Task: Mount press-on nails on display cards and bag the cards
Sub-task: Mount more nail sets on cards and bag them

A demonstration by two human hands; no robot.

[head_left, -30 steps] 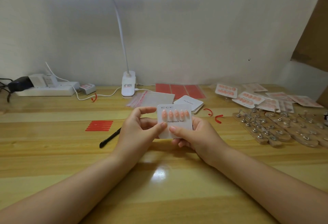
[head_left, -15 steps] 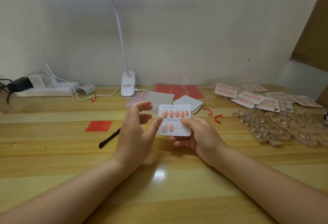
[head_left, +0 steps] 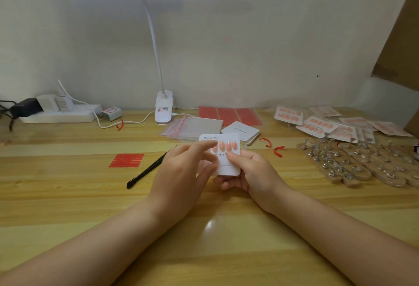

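Fingers of the right hand curl round a white display card, thumb pressed on its printed face and the other fingers behind it, holding it upright just above the counter. The left hand lies in front of the card's left half with its fingers loosely spread and fairly straight; the forefinger reaches across to the row of peach press-on nails along the top of the card, and the blur there hides whether it touches them. Just beyond the fingers lie a stack of clear bags with red strips and, to the right of that, a small stack of blank cards. Behind those, red adhesive sheets lie flat near the clip base of a white lamp. Left of the left fingers, close by, rests a black stick tool, and farther left a cluster of red tabs. Well to the right of the right fingers stand wooden boards with metal nail holders, and beyond them a scatter of finished bagged cards. Two curled red strips lie between the blank cards and the boards. A white power strip sits at the far left by the wall.
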